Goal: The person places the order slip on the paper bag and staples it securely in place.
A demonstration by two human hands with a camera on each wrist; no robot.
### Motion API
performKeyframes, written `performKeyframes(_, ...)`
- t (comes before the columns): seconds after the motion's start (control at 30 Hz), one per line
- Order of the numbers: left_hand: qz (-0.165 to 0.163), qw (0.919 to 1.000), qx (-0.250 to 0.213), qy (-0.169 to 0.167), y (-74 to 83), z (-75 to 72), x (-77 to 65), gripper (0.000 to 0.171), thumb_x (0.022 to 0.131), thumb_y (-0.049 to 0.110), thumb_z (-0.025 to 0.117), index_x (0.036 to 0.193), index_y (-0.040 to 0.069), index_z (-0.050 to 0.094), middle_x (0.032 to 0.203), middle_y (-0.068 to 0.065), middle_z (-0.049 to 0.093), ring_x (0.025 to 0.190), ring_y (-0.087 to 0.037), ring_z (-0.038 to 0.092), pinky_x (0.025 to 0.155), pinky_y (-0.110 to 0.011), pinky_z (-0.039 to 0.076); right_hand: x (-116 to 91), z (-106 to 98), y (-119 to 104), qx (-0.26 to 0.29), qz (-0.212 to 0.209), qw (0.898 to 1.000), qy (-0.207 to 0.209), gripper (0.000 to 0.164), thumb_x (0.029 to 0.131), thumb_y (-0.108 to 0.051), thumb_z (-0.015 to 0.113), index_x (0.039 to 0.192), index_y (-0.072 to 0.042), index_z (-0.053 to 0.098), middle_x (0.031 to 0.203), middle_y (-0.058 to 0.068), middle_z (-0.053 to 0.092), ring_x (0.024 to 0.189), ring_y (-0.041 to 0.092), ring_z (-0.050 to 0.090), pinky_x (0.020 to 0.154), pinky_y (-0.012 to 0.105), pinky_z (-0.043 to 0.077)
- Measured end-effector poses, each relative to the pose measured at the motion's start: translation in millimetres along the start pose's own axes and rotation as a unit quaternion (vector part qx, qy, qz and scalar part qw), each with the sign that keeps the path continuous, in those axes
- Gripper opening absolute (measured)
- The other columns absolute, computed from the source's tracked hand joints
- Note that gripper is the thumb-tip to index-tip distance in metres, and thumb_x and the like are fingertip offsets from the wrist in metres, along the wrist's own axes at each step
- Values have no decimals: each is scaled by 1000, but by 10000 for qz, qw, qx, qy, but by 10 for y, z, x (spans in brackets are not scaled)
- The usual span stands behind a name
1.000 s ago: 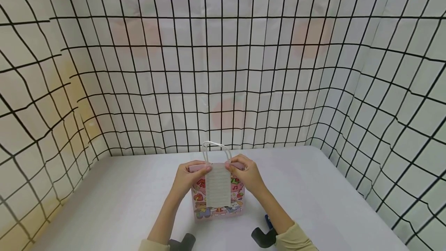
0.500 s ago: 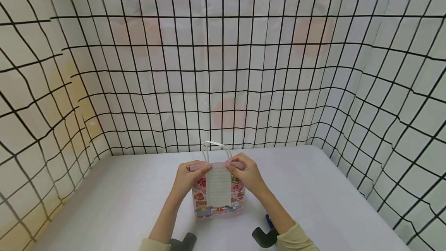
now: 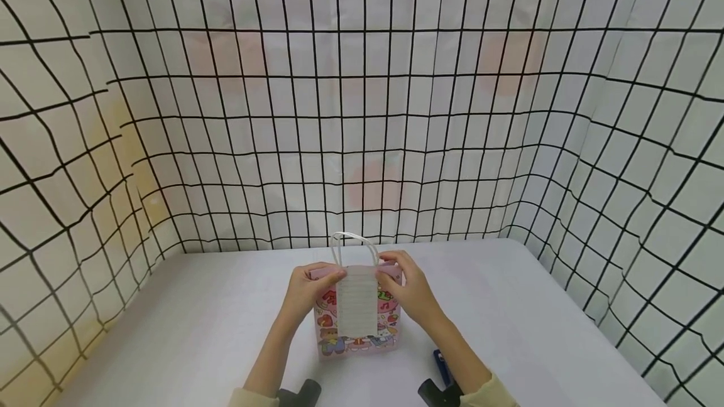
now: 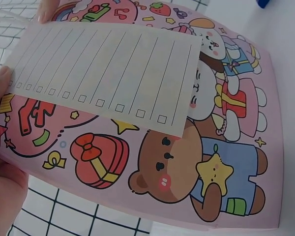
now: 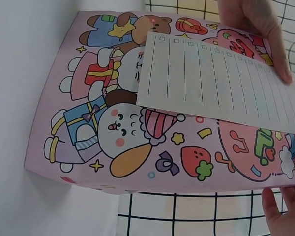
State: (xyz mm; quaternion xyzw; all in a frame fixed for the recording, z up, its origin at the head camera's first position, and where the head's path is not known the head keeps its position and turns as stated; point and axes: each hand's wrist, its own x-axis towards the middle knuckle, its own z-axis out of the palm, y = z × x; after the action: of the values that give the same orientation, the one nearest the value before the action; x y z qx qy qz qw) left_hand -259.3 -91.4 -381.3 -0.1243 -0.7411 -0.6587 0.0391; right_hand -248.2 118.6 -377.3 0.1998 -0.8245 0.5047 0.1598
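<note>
A pink gift bag point(image 3: 356, 345) with cartoon animals stands upright on the white table, its white cord handle point(image 3: 353, 235) raised. Against its front hangs a white checklist sheet point(image 3: 357, 306), lined and with a column of small boxes. My left hand point(image 3: 305, 291) grips the bag's upper left rim, thumb over the sheet's top left corner, fingers behind. At the upper right rim my right hand point(image 3: 413, 291) holds the bag, thumb in front at the sheet's right edge and fingers behind. In the right wrist view the sheet's lower end point(image 5: 160, 73) lifts slightly away from the bag.
On the table point(image 3: 215, 313), a dark blue object point(image 3: 442, 366) lies partly hidden by my right forearm. Black wrist mounts point(image 3: 300, 393) show near both sleeves. White walls covered with black netting point(image 3: 362, 112) enclose the table at the back and sides.
My right hand has shifted slightly right, its thumb sliding from the sheet's corner to its edge. More of the blue object shows. The left hand, bag and sheet look nearly unchanged.
</note>
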Motion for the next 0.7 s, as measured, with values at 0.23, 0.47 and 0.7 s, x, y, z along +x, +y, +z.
performKeyframes(0.23, -83, 9999, 44, 58, -25, 15, -8, 24, 80, 21, 69, 93, 1, 68, 83, -13, 70, 64, -13, 64, 55, -22, 49, -127, -37, 50, 32, 54, 9999, 119, 55, 88, -23, 60, 137, -14, 36, 135, 8, 46, 126, 26, 42, 103, 49, 33)
performKeyframes(0.47, -158, 9998, 89, 109, 90, 28, -47, 21, 80, 17, 68, 90, -1, 69, 83, -15, 70, 63, -11, 63, 56, -21, 48, -295, -60, 45, -240, 377, 9983, 371, 61, 88, -30, 58, 140, -14, 31, 143, 11, 37, 134, 32, 31, 103, 59, 25)
performKeyframes(0.7, -72, 9998, 137, 127, 270, 44, -129, 21, 81, 15, 67, 90, -4, 68, 82, -14, 70, 64, -10, 63, 56, -21, 48, -440, -88, 66, -738, 597, 9926, 762, 65, 86, -39, 59, 139, -14, 31, 141, 11, 39, 132, 33, 33, 101, 59, 29)
